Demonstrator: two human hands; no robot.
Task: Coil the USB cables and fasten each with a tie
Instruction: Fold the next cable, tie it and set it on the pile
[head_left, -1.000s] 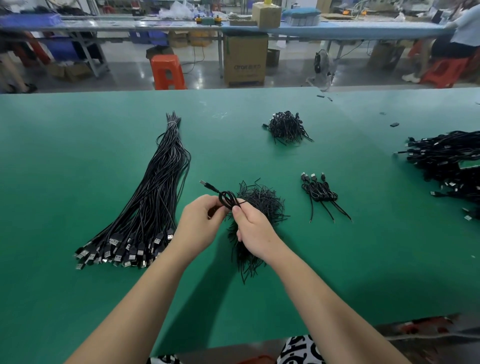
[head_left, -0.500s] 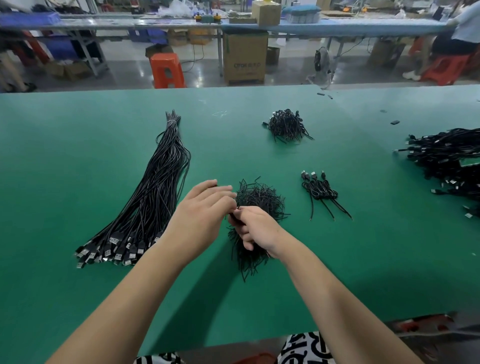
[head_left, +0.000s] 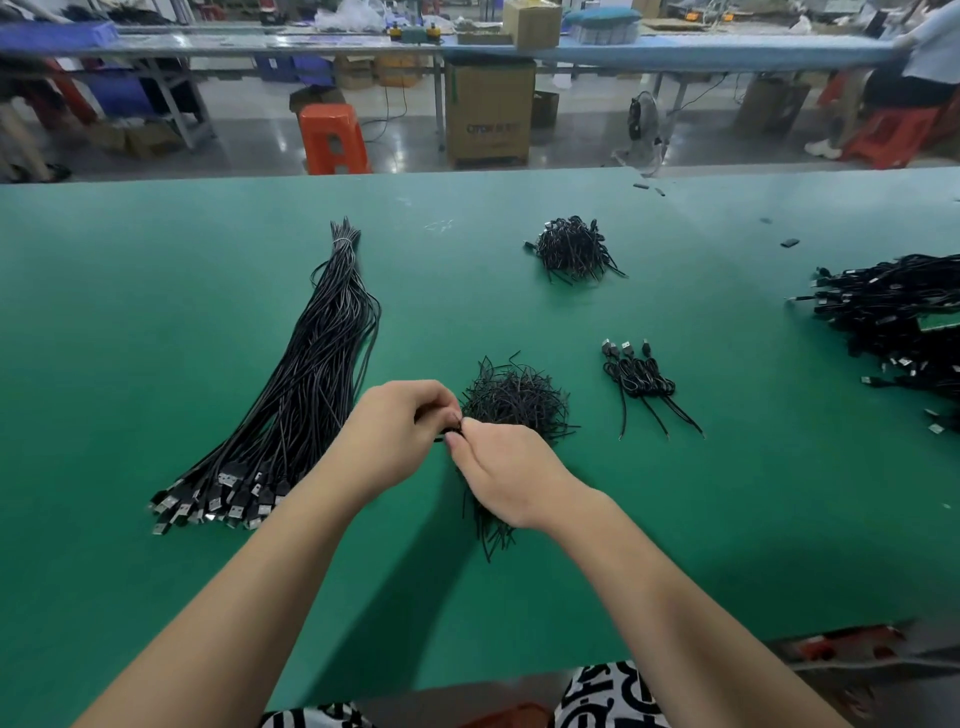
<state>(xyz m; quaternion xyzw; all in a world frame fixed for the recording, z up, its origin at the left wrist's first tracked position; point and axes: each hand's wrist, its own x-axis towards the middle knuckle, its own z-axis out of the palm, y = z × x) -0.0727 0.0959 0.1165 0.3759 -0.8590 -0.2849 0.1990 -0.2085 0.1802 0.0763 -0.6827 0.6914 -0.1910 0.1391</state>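
While both hands meet fingertip to fingertip at frame centre, the left hand (head_left: 400, 431) and right hand (head_left: 506, 480) pinch something small and black between them; only a sliver shows at the fingertips, so can't tell if it's a coiled cable, a tie or both. Both hands are curled tight around it.

Loose tie pile (head_left: 514, 402) sits just behind the hands at 12 o'clock, partly covered by the right hand, with strands sticking out below the wrist at 6 o'clock.

Straight cable bundle (head_left: 306, 374) lies at 9 o'clock from the hands, long axis running 1 o'clock to 7 o'clock, USB plugs fanned at the near 7 o'clock end, far end bound to a point.

Finished coiled cables (head_left: 636, 376) lie at 3 o'clock, plugs pointing 12 o'clock, tails trailing toward 5 o'clock.

Second tie pile (head_left: 571, 249) at 1 o'clock, farther back. Tangled cable heap (head_left: 904, 322) is cut off by the right frame edge. All on the green surface (head_left: 156, 312).
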